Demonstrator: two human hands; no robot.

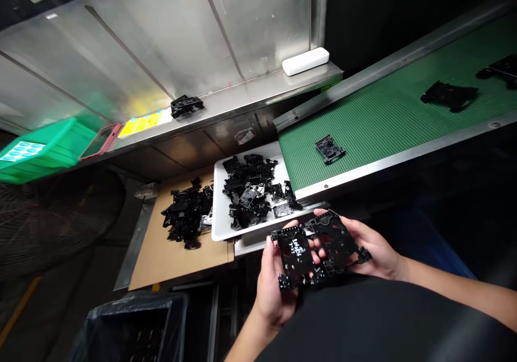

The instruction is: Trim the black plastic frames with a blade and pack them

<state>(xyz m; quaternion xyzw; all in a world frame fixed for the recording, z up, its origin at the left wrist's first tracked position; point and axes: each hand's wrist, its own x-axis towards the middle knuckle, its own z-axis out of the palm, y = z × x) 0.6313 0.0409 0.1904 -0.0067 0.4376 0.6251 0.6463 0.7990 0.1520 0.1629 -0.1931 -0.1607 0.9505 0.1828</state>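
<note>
Near the lower middle of the head view, my left hand [270, 289] is closed on a flat black plastic part [294, 257] with white handwriting on its face. Beside it, my right hand [374, 249] grips a second black plastic part [335, 238] with several holes. The two parts are side by side, their near edges very close; whether they touch is unclear. Just beyond my hands, a white tray [221, 232] holds a pile of black parts [248, 189]. Another heap of black parts [188, 214] lies on brown cardboard [153, 265] to its left.
A green conveyor belt [375, 130] on the right carries several black parts. Its metal edge [363, 174] ends by the tray. On the metal shelf [242, 101] are a white device [306, 61] and a black part [186, 106]. A green bin [48, 152] and a lined container [133, 311] are left.
</note>
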